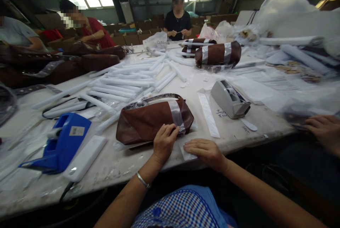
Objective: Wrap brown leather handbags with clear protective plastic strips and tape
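Brown bag [145,120]: one, lying lengthwise near the front edge of the bench [127,166], its strap [167,95] arching along the far side; a clear band [175,111] is circling it near the right end.

Left hand [165,139]: reaching to the bag's lower right, its fingers bending close together at the foot of the band; whether they are clamping on anything, cannot tell. A silver bangle [143,179] is circling the wrist.

Right hand [205,151]: resting at the bench edge, just right of the bag, its fingers stretching side by side over a pale packet [187,154]; whether they are gripping it, cannot tell.

Right of the bag: a white strip [208,114] is lying flat; beyond it, a grey tape dispenser [230,100] is standing beside some handwriting [223,113].

Left of the bag: a blue tape dispenser [69,139], bearing a label, is sitting beside a white box [85,159], from which a black cable [67,190] is hanging over the edge.

Behind the bag: many white rolls [119,86] are lying in a loose heap. Further right, a banded bag [219,54] is lying in front of a similar one; at far left, more brown bags [95,61] are lying in a pile.

Persons: a co-worker's hand [322,128] is extending over the bench at right; a person in black [178,20] is facing the bench from the far side.
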The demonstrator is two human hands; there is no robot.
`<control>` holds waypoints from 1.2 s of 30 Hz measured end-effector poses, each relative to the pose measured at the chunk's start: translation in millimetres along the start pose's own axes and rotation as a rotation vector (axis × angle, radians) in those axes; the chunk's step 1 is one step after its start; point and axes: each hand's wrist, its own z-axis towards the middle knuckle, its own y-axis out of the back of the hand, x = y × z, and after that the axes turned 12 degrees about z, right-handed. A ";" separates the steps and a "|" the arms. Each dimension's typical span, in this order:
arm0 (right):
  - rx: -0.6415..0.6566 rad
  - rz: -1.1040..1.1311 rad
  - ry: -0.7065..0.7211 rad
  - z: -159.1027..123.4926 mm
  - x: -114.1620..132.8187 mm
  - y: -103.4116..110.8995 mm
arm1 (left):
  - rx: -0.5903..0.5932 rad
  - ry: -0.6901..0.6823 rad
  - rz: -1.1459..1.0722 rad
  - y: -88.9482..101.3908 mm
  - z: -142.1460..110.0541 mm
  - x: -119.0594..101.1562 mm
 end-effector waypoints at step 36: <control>-0.363 -0.213 -0.368 74.4 -88.5 36.6 | 0.064 -0.054 0.026 13.6 -2.7 -0.4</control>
